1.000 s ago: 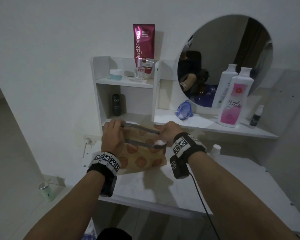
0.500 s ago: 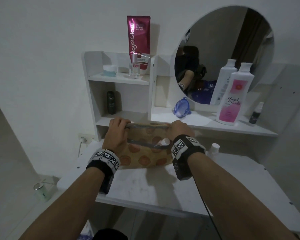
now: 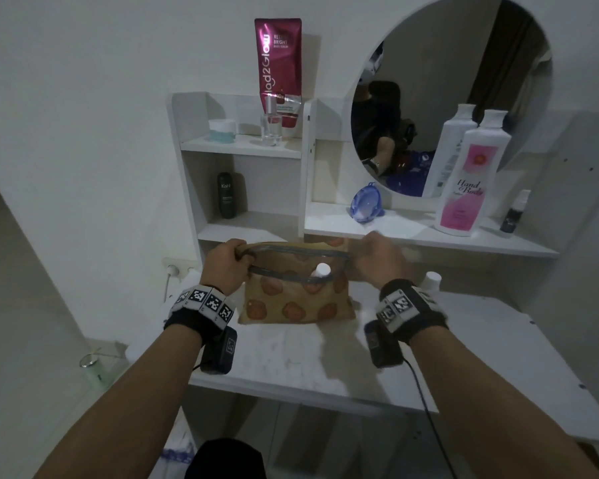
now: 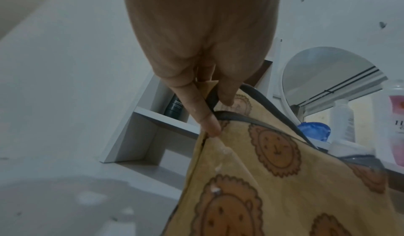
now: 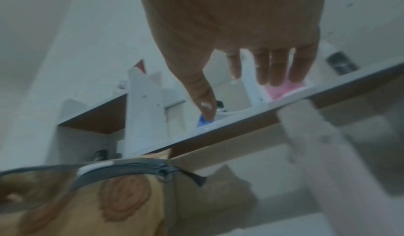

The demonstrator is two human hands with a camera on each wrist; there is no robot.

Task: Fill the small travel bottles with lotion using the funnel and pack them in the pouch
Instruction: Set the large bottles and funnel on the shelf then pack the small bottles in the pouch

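Note:
A tan lion-print pouch [image 3: 291,302] stands on the white table [image 3: 325,361] with its grey zipper mouth open. A small travel bottle [image 3: 322,270] with a white cap sticks up inside it. My left hand [image 3: 230,262] pinches the pouch's [image 4: 273,188] left zipper corner between thumb and fingers [image 4: 207,118]. My right hand [image 3: 372,252] hovers blurred at the pouch's right end. In the right wrist view this hand [image 5: 236,98] has straight fingers and holds nothing, above the zipper pull [image 5: 196,179]. A second capped travel bottle [image 3: 433,280] stands behind my right wrist. The blue funnel [image 3: 365,205] lies on the shelf.
A large pink-and-white lotion bottle [image 3: 464,188] and a small dark spray bottle [image 3: 514,216] stand on the shelf under the round mirror [image 3: 446,81]. The cubby shelves at the left hold a black bottle [image 3: 227,195], a jar, a glass bottle and a magenta tube [image 3: 279,63].
My right hand has let go of the pouch's right end and opened its fingers. My left hand keeps its pinch on the left corner, and the pouch mouth stays open.

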